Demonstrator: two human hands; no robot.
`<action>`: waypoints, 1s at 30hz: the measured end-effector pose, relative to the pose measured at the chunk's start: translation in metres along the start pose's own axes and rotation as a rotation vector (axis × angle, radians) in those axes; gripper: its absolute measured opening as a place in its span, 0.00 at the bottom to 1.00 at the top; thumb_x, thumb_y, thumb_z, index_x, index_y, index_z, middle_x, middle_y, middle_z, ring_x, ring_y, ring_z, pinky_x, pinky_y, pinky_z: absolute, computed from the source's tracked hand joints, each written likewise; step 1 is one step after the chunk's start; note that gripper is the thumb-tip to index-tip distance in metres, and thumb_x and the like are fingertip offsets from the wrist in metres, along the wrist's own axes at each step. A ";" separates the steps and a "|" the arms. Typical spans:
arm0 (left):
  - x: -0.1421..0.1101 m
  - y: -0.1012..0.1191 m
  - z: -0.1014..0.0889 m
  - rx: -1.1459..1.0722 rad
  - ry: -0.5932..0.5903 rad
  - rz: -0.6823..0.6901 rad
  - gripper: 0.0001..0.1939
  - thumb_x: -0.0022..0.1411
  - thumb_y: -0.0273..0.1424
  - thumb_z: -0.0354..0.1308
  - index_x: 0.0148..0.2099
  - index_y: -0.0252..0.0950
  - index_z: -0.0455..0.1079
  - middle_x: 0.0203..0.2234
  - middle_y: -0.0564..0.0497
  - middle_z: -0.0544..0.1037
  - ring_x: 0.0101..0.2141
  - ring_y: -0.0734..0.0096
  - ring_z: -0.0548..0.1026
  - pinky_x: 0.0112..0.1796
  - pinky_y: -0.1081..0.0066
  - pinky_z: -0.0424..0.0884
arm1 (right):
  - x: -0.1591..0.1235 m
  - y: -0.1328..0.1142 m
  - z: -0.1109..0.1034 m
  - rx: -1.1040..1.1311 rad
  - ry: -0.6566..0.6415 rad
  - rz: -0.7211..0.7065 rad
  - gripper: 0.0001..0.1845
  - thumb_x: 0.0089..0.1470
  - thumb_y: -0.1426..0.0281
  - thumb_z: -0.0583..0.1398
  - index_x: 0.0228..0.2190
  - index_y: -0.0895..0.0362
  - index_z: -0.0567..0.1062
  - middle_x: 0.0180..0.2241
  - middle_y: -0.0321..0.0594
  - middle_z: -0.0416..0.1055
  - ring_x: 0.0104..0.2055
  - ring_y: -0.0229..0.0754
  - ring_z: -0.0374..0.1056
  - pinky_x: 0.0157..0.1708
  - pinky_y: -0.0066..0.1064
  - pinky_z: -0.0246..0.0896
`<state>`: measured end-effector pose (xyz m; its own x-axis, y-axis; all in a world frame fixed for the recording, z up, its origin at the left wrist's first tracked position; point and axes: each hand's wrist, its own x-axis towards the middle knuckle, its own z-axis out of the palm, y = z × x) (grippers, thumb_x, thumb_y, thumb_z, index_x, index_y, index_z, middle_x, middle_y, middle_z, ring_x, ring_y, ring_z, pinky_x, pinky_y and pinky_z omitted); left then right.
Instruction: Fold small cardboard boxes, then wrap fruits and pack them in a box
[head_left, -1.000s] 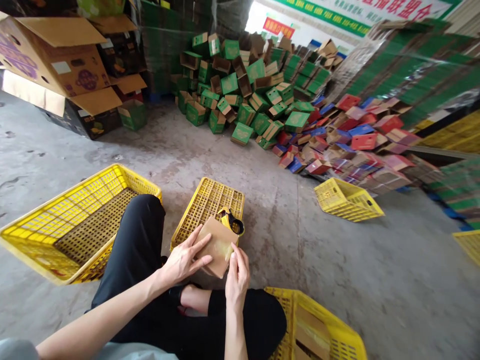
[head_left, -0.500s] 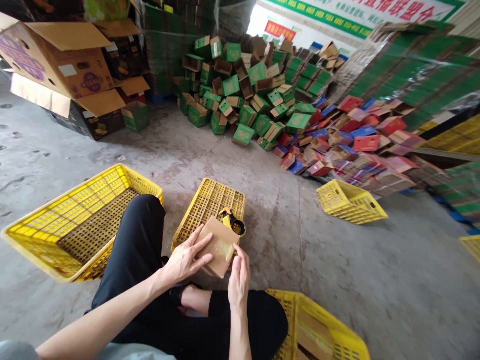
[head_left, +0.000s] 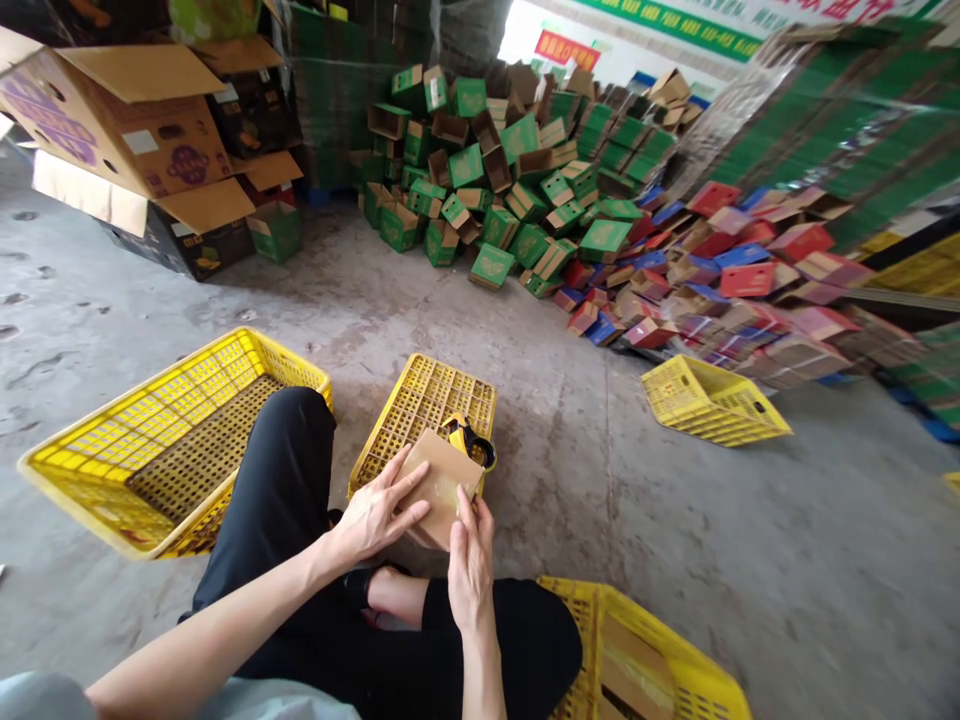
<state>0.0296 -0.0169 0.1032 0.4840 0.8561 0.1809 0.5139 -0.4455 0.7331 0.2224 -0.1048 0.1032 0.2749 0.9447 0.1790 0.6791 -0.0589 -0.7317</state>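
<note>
A small brown cardboard box [head_left: 439, 475] with a strip of clear tape across its top is tilted in front of me, over the near end of an upturned yellow crate [head_left: 420, 400]. My left hand [head_left: 382, 508] lies on the box's left side, fingers spread over the top. On the right edge, my right hand [head_left: 472, 550] presses the taped part with outstretched fingertips, its thumb lower down. What lies under the box is mostly hidden. Just behind the box, a yellow and black tape dispenser [head_left: 472, 442] rests on the crate.
A yellow basket [head_left: 180, 440] stands at my left. Another yellow basket [head_left: 697, 685] at my right knee contains flat cardboard. A yellow crate [head_left: 712, 400] stands farther right. Green boxes [head_left: 491, 265] and red and blue boxes [head_left: 746, 280] are heaped behind, with large open cartons [head_left: 150, 130] at the back left.
My right fingers have moved inward from the box's right edge onto its taped top and now press there. My left hand stays on the box. The view has shifted slightly.
</note>
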 end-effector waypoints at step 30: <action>0.003 0.002 -0.002 -0.012 0.008 -0.001 0.30 0.74 0.49 0.50 0.73 0.47 0.60 0.74 0.48 0.53 0.64 0.51 0.69 0.60 0.58 0.72 | -0.032 0.003 -0.005 0.123 0.067 0.054 0.31 0.72 0.52 0.42 0.62 0.48 0.72 0.71 0.44 0.55 0.69 0.52 0.60 0.62 0.45 0.65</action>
<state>0.0309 -0.0148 0.1062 0.4777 0.8588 0.1850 0.5057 -0.4410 0.7415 0.2191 -0.1373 0.0983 0.3563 0.9172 0.1781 0.5747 -0.0648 -0.8158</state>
